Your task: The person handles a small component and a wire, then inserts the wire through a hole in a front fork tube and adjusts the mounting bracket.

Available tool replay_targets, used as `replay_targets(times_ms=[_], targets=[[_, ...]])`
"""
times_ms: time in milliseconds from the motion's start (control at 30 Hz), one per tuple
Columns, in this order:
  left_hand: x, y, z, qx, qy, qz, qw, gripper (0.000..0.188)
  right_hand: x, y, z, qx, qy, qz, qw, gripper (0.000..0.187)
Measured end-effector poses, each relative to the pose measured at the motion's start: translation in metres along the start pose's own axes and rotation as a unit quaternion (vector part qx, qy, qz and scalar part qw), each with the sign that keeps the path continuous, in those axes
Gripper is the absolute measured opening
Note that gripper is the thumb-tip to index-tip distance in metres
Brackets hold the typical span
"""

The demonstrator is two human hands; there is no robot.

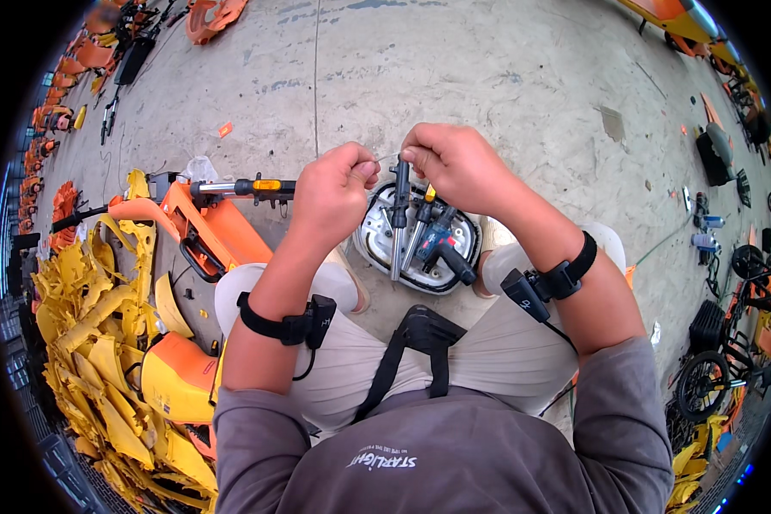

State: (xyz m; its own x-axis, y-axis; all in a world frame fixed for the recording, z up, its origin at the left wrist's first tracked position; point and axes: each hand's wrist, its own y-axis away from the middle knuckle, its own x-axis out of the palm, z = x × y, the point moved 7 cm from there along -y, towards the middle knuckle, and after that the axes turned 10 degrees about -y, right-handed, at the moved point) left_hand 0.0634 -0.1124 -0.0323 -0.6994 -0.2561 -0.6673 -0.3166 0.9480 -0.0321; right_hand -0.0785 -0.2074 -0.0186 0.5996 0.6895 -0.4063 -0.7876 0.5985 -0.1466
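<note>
My left hand (338,187) is closed in a pinch, and my right hand (456,164) is closed opposite it. Between the two fingertips runs a thin pale strand (387,158), perhaps a wire; each hand pinches one end. Just under my right fingertips is the dark upper end of a metal tube with a silver lower part (399,218). The tube rests across a white shell with a black rim (373,233), between my feet. A compact power drill (439,242) lies in the shell, beside another silver tube (417,231) with a yellow-marked end.
Left of my legs lies an orange scooter-like frame (218,224) with a handlebar (247,187). A heap of broken yellow panels (103,343) and a yellow-orange cover (176,377) sit farther left. On the right are spray cans (708,231) and a wheel (702,385). Concrete floor (488,77) stretches ahead.
</note>
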Motion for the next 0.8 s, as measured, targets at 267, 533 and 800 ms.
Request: replay_targets(times_ms=[267, 533, 800], targets=[[-0.014, 0.002, -0.011, -0.041, 0.092, 0.019, 0.995, 0.008, -0.004, -0.006, 0.011, 0.014, -0.057, -0.025, 0.998, 0.012], [-0.040, 0.014, -0.025, 0.018, 0.187, -0.040, 0.981, 0.009, -0.009, -0.003, 0.049, -0.071, -0.053, -0.061, 0.994, 0.009], [-0.052, 0.015, -0.034, 0.055, 0.237, -0.023, 0.970, 0.007, -0.015, -0.012, 0.068, -0.122, -0.068, -0.073, 0.988, 0.004]])
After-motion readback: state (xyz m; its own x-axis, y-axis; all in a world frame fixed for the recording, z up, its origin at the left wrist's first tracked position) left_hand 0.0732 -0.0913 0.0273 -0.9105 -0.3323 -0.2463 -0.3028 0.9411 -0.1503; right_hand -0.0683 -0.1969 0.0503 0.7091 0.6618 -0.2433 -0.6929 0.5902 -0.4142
